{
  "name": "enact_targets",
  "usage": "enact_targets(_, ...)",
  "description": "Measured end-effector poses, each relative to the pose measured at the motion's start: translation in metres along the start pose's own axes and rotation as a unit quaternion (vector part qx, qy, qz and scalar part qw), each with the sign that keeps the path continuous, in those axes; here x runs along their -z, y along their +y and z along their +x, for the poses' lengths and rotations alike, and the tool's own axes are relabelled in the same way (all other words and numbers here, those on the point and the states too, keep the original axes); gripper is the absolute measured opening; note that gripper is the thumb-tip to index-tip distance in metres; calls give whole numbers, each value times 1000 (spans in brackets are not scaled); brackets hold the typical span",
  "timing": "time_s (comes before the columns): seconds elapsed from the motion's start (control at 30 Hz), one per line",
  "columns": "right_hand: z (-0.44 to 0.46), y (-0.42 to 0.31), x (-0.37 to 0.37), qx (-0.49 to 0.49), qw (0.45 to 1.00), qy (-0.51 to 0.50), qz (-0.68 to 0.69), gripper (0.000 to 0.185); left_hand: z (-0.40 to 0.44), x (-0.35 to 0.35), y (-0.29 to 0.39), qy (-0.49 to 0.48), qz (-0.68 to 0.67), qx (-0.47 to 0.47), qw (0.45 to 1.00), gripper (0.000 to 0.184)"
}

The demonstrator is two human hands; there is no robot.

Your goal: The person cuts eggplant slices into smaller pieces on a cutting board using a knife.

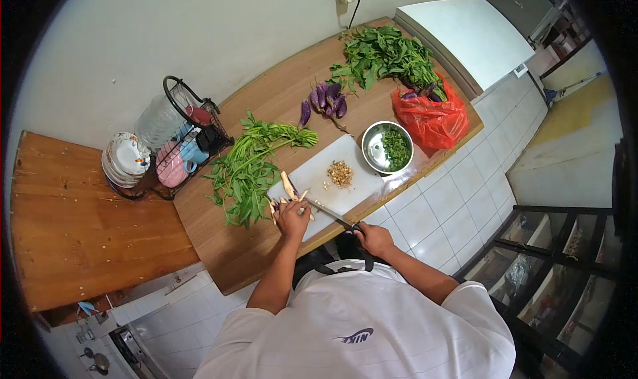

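My left hand (pixel 293 218) presses with bent fingers on cut pale pieces of eggplant (pixel 288 185) at the left end of the white cutting board (pixel 364 191). In my right hand (pixel 375 238) is the black handle of a knife (pixel 329 213); its blade reaches left across the board, its tip beside my left fingers. Chopped light-brown bits (pixel 339 174) lie in a small pile mid-board. At the board's right end, a steel bowl (pixel 374 154) holds chopped greens (pixel 397 148).
Leafy stems (pixel 249 169) lie left of the board. Purple eggplants (pixel 327 100) and more greens (pixel 385 53) lie behind it. A red plastic bag (pixel 435 121) sits at the right edge. A wire dish rack (pixel 199 143) stands left, with plates (pixel 126 156).
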State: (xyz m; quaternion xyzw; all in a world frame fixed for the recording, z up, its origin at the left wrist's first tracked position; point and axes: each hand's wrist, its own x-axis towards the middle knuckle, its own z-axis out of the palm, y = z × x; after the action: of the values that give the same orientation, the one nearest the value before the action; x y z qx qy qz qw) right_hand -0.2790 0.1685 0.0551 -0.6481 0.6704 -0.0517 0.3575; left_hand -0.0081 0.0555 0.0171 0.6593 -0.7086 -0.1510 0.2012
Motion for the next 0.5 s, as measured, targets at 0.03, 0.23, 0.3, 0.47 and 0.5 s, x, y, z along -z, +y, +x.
enact_targets(0.03,1,0,0,4,1000,-1,-6,34,0,3,0,-10,-3,3,1000,18)
enact_targets(0.23,2,0,6,-7,1000,-9,-4,35,6,-5,14,-24,28,73,997,15)
enact_targets(0.3,1,0,4,-9,1000,-8,-4,36,8,-6,18,-17,21,85,996,14)
enact_targets(0.47,5,6,-1,16,1000,19,-7,37,9,-9,19,-33,10,129,991,17)
enact_targets(0.5,9,5,1,-13,1000,21,-2,37,9,-10,18,-24,12,120,992,18)
